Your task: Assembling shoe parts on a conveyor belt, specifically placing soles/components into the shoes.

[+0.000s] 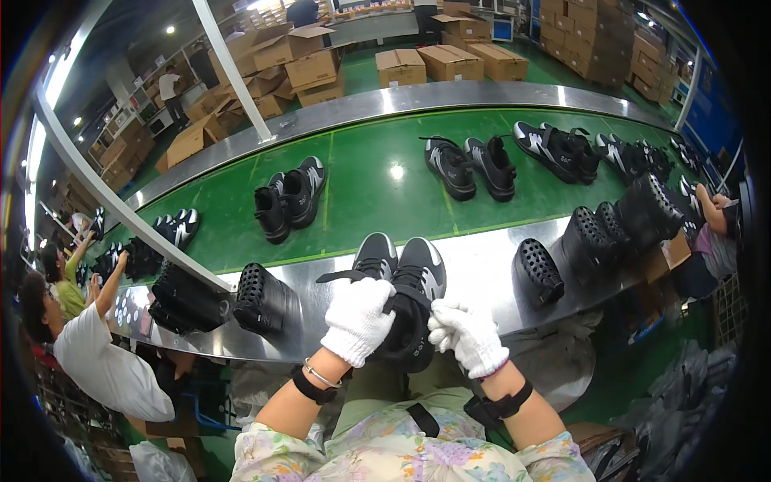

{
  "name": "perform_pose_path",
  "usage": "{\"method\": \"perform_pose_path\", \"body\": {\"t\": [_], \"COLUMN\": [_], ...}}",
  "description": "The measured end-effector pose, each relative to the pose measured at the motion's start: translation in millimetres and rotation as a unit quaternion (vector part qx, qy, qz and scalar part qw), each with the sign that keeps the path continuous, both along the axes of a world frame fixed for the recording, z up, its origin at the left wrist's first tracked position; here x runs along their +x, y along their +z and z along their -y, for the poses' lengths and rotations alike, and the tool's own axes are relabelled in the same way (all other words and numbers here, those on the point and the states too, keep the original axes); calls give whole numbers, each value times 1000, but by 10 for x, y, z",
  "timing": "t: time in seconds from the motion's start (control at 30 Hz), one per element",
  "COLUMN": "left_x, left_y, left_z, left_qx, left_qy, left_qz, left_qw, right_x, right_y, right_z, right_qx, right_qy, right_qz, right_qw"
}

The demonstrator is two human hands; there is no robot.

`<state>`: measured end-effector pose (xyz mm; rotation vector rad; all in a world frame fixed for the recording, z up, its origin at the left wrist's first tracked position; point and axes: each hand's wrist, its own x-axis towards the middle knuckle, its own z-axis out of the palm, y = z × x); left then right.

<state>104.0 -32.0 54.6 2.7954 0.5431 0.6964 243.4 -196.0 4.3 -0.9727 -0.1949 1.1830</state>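
Observation:
Both my hands wear white gloves and hold a pair of black shoes with white side panels (pixel 401 277) over the steel edge (pixel 474 265) of a conveyor. My left hand (pixel 357 319) grips the left shoe across its top and heel. My right hand (pixel 468 337) holds the right shoe at its heel side. The shoes point away from me, toes toward the green belt (pixel 377 193).
Several more pairs of black shoes lie on the belt, such as one pair (pixel 287 198) and another (pixel 471 165). Black perforated shoe forms (pixel 536 271) (pixel 257 299) rest on the steel edge. Workers sit at left (pixel 96 353) and right (pixel 711 229). Cardboard boxes (pixel 450 63) stand beyond.

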Motion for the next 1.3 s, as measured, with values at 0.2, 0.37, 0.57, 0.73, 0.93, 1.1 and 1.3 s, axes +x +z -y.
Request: {"method": "perform_pose_path", "body": {"t": [0.2, 0.37, 0.57, 0.73, 0.93, 1.1, 1.3], "left_x": [70, -90, 143, -684, -1823, -2094, -2081], "left_y": [-19, 83, -35, 195, 152, 15, -87], "left_z": [4, -43, 50, -53, -755, -1083, -1107], "left_qx": [0, -3, -87, 76, 76, -38, -209], "left_qy": [17, 10, -11, 40, 243, 276, 250], "left_qz": [-14, -16, -20, 139, 174, 16, -28], "left_qw": [1000, 1000, 996, 987, 951, 960, 945], "right_x": [-58, -45, -201, 538, 862, -97, -889], "right_y": [10, 248, 112, 63, 461, 956, 934], "right_z": [40, 3, -304, -508, -279, -825, -1011], "right_qx": [-15, -156, -161, -87, -108, 50, 95], "right_qy": [31, 34, -31, 63, -40, -29, 103], "right_qz": [-65, 286, 760, 756, 746, 723, 776], "right_qw": [997, 945, 629, 646, 656, 689, 615]}}
